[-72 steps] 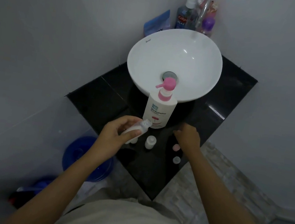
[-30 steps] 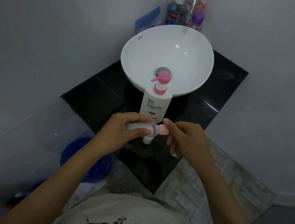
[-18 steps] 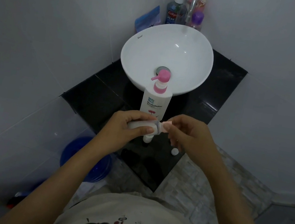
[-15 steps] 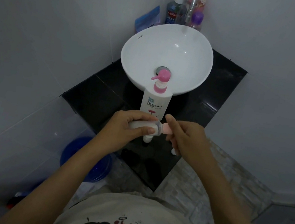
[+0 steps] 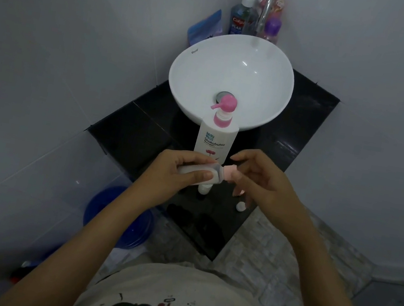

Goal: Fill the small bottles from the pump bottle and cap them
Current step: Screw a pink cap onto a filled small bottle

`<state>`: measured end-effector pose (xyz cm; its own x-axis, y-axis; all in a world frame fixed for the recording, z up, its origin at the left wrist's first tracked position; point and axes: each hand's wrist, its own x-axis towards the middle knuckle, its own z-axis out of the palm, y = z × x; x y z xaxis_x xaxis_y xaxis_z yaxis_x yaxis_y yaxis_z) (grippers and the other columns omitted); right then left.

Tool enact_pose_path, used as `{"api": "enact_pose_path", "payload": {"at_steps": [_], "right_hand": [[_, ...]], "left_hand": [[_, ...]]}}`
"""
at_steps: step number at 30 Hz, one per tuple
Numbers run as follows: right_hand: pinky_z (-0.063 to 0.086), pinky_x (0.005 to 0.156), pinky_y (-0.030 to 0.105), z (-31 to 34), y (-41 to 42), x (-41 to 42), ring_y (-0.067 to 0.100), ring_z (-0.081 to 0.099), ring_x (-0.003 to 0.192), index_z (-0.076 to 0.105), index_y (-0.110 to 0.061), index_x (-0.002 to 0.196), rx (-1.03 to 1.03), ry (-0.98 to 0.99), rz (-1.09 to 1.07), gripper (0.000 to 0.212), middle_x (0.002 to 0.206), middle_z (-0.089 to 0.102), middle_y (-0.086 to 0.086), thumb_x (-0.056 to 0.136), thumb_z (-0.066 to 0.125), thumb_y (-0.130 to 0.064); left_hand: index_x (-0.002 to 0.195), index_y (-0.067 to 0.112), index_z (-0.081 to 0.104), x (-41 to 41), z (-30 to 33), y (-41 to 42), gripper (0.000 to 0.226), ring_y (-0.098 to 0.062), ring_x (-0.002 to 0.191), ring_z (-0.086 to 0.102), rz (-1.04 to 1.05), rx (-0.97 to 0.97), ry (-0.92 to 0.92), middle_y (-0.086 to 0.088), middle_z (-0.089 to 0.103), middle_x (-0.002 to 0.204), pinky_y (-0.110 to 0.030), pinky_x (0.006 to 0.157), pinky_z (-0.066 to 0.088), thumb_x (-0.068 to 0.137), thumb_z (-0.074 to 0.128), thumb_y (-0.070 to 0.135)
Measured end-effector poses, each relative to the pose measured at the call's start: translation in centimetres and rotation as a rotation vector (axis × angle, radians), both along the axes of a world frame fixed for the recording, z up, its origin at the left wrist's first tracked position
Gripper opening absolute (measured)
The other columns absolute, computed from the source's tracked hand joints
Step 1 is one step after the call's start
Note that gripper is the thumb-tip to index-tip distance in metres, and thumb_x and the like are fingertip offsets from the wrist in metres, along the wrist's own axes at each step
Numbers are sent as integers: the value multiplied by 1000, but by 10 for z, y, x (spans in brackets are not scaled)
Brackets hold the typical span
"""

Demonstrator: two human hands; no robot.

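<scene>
My left hand (image 5: 178, 173) grips a small white bottle (image 5: 194, 170), held sideways above the black counter (image 5: 129, 135). A pink cap (image 5: 229, 172) sits on the bottle's neck, and my right hand (image 5: 263, 181) pinches it between thumb and fingers. The white pump bottle (image 5: 216, 139) with a pink pump head stands upright just behind my hands. A second small white bottle (image 5: 204, 188) stands on the counter below my hands, partly hidden. A small white cap (image 5: 240, 206) lies on the counter under my right hand.
A white basin (image 5: 232, 77) sits on the counter behind the pump bottle. Toiletry bottles (image 5: 242, 15) and a tap (image 5: 269, 1) stand in the back corner. A blue bucket (image 5: 118, 216) is on the floor at the left, below the counter's edge.
My right hand picked up a pink cap from the counter and brought it onto the small bottle's neck. Since then its fingers have been shifting around the cap.
</scene>
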<state>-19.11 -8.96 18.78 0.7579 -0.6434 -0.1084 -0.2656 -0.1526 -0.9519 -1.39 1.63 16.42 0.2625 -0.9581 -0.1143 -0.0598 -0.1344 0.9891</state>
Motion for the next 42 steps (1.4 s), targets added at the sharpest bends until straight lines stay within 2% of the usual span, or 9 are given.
{"api": "enact_pose_path", "payload": {"at_steps": [5, 10, 15, 19, 24, 30, 35, 38, 42], "right_hand": [[44, 43, 28, -7, 10, 8, 18, 54, 43, 63, -14, 76, -21, 74, -182, 34, 54, 61, 4, 86, 56, -46], [50, 49, 24, -3, 8, 1, 14, 62, 60, 60, -22, 102, 8, 7, -49, 35, 77, 66, 1, 80, 58, -48], [45, 44, 23, -8, 9, 5, 15, 57, 47, 63, -14, 83, -49, 83, -132, 33, 60, 63, 4, 87, 52, -45], [51, 51, 31, -7, 9, 3, 18, 62, 63, 59, -16, 105, 73, -43, -55, 38, 80, 66, 5, 81, 56, -45], [44, 41, 23, -14, 11, 8, 12, 57, 47, 65, -14, 85, 62, 13, -152, 37, 60, 63, 0, 75, 57, -50], [51, 52, 28, -18, 12, 3, 14, 64, 64, 62, -16, 101, 30, -19, -84, 24, 77, 67, -1, 84, 62, -33], [47, 44, 23, -18, 13, 6, 12, 60, 52, 64, -18, 92, 42, 4, -183, 38, 65, 66, -1, 74, 60, -50], [52, 52, 31, -16, 13, 3, 15, 64, 64, 62, -18, 104, 43, -50, -106, 35, 79, 69, 0, 78, 62, -42], [47, 45, 22, -19, 14, 4, 6, 59, 56, 64, -19, 96, 36, -43, -129, 10, 70, 67, -9, 87, 61, -21]], "left_hand": [[109, 22, 67, 0, 0, 2, 35, 2, 102, 61, -16, 5, -12, 10, 67, 109, -9, 79, 48, 75, 67, 28], [110, 19, 67, 2, 1, 2, 29, 3, 99, 62, -15, 5, -16, 9, 68, 107, -10, 77, 48, 81, 66, 17], [113, 14, 67, 1, -2, 2, 31, -5, 103, 61, -35, 20, -25, 2, 67, 113, -11, 77, 49, 83, 66, 15], [109, 20, 67, 2, -1, 1, 28, -1, 99, 62, -22, 20, -6, 6, 67, 109, -11, 76, 49, 82, 66, 17], [111, 22, 67, 2, -6, 1, 32, -8, 110, 59, -25, 34, -49, 4, 66, 116, -11, 80, 50, 79, 67, 25], [113, 18, 67, 3, -9, 0, 38, -12, 112, 59, -27, 42, -29, 2, 66, 118, -13, 80, 50, 77, 68, 28], [111, 23, 67, -1, -8, 0, 35, -7, 108, 60, -34, 29, -51, 6, 66, 114, -13, 79, 50, 77, 66, 32], [107, 25, 67, 0, -8, 0, 27, -8, 106, 61, -10, 17, -20, 6, 66, 113, -10, 76, 49, 81, 67, 20], [112, 19, 67, 0, -11, 0, 31, -11, 111, 59, -6, 16, -122, 2, 66, 116, -13, 83, 50, 81, 68, 20]]}}
